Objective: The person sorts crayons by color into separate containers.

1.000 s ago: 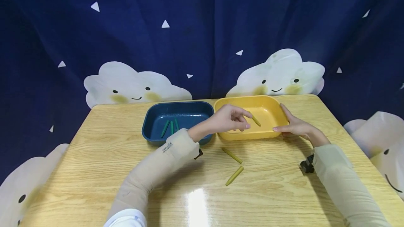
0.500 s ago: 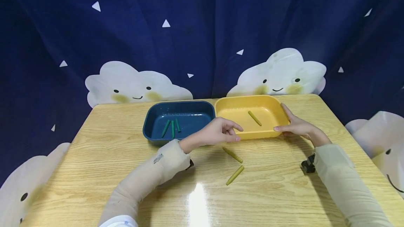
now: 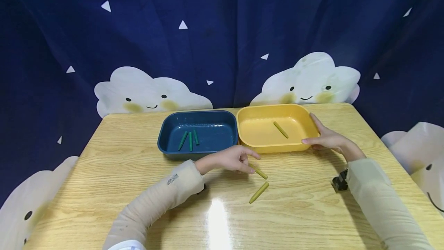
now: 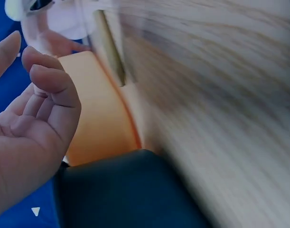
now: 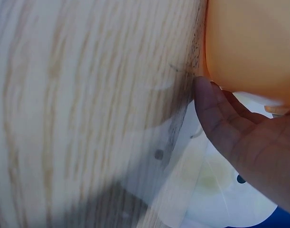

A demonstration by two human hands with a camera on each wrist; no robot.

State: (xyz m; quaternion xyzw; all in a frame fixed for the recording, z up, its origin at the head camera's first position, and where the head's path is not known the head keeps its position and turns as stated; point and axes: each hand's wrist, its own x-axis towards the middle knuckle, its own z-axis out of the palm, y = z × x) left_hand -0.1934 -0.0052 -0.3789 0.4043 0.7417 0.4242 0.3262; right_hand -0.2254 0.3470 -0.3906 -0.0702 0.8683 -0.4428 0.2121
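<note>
My left hand (image 3: 236, 158) hovers over the table just left of an olive-yellow crayon (image 3: 259, 171), its thumb and forefinger apart near the crayon's end. In the left wrist view nothing lies between its fingers, which are loosely bent. A second yellow crayon (image 3: 258, 193) lies slanted closer to the front. On the right, my right hand (image 3: 327, 139) holds the yellow bin (image 3: 268, 149) by its front right corner, thumb at the rim and fingers along the outer side wall. One more yellow crayon (image 3: 280, 129) rests inside this bin.
Left of the yellow bin, side by side with it, stands a dark blue bin (image 3: 199, 115) with three green crayons (image 3: 190, 141) in it. Both are near the back edge of the wooden table (image 3: 114, 165), before a navy curtain (image 3: 208, 30) with clouds.
My left hand has drawn back from over the yellow bin toward me and left, down to the nearer table. The crayon inside the bin stays there. My right hand keeps its place.
</note>
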